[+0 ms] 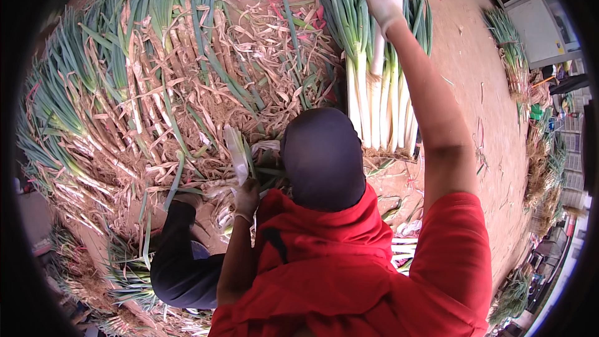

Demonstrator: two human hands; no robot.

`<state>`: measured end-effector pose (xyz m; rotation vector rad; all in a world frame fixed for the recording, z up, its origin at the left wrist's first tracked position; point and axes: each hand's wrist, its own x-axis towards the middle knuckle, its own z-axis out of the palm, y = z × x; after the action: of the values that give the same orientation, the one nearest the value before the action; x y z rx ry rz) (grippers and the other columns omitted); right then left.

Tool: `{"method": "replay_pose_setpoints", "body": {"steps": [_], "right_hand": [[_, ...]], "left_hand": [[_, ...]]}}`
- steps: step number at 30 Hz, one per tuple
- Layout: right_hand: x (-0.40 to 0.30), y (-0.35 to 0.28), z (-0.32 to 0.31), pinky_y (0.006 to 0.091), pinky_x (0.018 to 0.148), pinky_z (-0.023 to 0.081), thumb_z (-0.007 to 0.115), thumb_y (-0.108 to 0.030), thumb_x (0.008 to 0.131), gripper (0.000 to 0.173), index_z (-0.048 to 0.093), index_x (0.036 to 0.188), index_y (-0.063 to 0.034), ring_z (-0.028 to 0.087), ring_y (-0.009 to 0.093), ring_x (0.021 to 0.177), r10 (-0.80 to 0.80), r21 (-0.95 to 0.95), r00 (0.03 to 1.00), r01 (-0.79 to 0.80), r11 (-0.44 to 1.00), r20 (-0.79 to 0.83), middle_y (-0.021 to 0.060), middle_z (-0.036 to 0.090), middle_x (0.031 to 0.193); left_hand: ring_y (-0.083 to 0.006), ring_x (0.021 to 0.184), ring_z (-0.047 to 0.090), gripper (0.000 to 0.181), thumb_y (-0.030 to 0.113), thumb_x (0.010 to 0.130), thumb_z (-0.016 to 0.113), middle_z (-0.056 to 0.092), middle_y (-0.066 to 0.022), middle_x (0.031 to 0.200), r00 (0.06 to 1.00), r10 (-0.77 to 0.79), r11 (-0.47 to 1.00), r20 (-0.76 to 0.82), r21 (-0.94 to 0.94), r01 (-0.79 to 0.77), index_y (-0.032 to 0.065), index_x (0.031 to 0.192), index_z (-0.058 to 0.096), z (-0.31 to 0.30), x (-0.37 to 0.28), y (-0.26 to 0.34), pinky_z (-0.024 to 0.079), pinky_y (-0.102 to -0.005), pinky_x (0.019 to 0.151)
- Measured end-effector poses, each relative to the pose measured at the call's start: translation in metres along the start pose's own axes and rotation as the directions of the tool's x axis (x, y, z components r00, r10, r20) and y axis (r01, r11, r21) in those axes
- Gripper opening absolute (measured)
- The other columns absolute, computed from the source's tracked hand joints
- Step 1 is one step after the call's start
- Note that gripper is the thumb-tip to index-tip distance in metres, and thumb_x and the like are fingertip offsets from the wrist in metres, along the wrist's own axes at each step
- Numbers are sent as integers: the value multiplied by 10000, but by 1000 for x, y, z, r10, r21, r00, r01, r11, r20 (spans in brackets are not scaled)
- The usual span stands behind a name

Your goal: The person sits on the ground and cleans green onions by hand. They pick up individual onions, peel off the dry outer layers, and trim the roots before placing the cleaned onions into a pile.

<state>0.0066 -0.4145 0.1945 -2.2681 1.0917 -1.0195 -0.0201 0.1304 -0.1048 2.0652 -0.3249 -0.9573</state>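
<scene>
Near the top, my right hand [384,0], in a light glove, grips a long white-stemmed green onion [378,51], roots downward, over a bundle of cleaned green onions [360,98]. The bundle lies with its green tops up the picture and its white stems and roots toward me. My left hand [246,199], also gloved, is low at left of the dark cap, at the lower end of a pale, peeled-looking leaf strip [237,157]; its fingers are partly hidden. Left of it spreads a large heap of unpeeled green onions [135,103] with dry brown skins.
Dry husks [262,51] and pink ties [320,16] litter the brown floor [468,84]. More green onions [507,51] lie at the far right beside a pale cabinet-like box [538,23]. A dark-trousered bent leg [180,262] is at lower left, near another onion pile [133,281].
</scene>
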Motion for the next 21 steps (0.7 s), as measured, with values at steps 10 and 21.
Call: {"method": "replay_pose_setpoints", "body": {"steps": [10, 21], "right_hand": [[-298, 231, -10, 480, 723, 505, 492, -313, 955, 298, 572, 989, -28, 626, 428, 842, 554, -580, 812, -367, 727, 181, 254, 642, 912], [-327, 185, -18, 510, 787, 482, 507, -240, 895, 376, 516, 1193, -10, 587, 443, 932, 498, -609, 864, -358, 708, 72, 264, 572, 1095]], "left_hand": [[-283, 1049, 623, 352, 126, 847, 517, 669, -184, 1099, 982, -43, 997, 183, 65, 32, -6, 1158, 616, 20, -19, 1, 468, -353, 918], [-376, 868, 635, 233, 161, 859, 598, 650, -203, 936, 951, 210, 967, -225, 190, -169, 65, 1069, 628, 15, -1, 33, 493, -441, 819]]}}
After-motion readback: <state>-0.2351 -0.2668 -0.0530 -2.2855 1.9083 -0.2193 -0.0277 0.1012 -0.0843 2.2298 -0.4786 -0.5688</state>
